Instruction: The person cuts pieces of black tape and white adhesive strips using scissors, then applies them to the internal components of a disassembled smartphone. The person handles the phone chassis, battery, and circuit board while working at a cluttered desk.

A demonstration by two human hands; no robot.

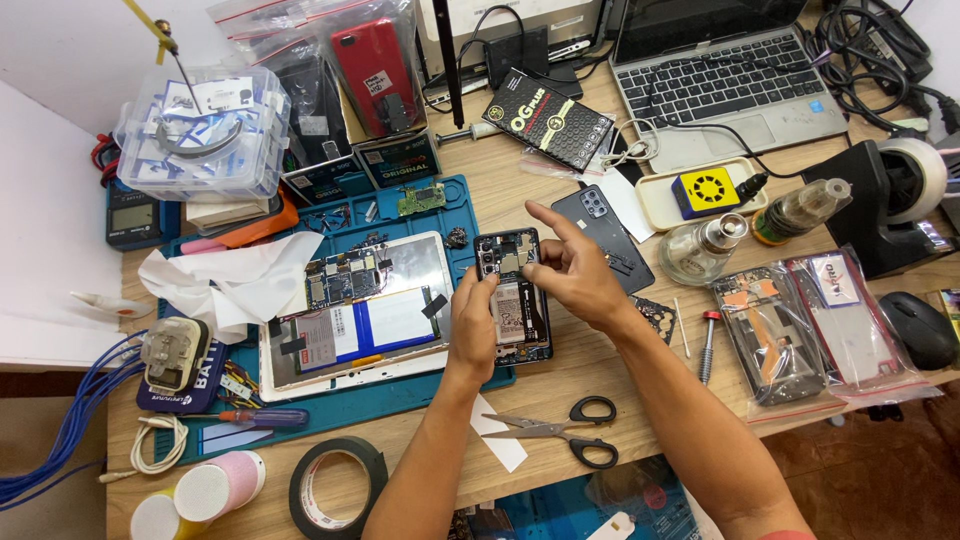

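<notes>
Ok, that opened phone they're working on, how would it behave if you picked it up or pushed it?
The opened phone probably stays stiff, being a flat slab. With its back off and boards bared, it looks fragile. Lying on the blue mat under the left hand and right hand, it likely grips rather than slides.

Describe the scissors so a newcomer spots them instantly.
Start at the blue work mat and drop to the bare wood just below its right end. The scissors lie there between the person's forearms, blades pointing left. Their black loop handles set them apart from the red-handled screwdriver nearby.
</notes>
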